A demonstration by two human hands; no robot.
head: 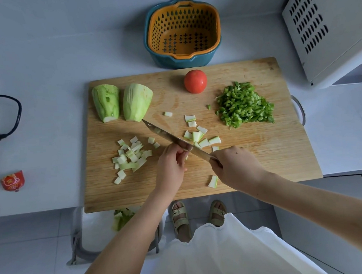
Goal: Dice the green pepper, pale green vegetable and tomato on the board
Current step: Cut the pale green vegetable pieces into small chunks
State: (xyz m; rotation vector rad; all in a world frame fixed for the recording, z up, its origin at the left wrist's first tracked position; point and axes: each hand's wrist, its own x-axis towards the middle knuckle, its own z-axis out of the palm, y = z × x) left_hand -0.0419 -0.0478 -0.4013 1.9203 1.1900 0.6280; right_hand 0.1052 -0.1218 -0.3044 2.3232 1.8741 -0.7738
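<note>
On the wooden cutting board two large pale green vegetable chunks stand at the back left. A whole tomato sits at the back middle, and a heap of diced green pepper lies at the right. Pale green cut pieces lie in two loose groups, one left and one centre. My right hand grips the handle of a knife whose tip points to the back left. My left hand has its fingertips pinched on the blade near its middle.
An orange colander nested in a teal bowl stands behind the board. A white appliance is at the back right. A black cable and a small red packet lie at the left. A bin with green scraps stands below the counter edge.
</note>
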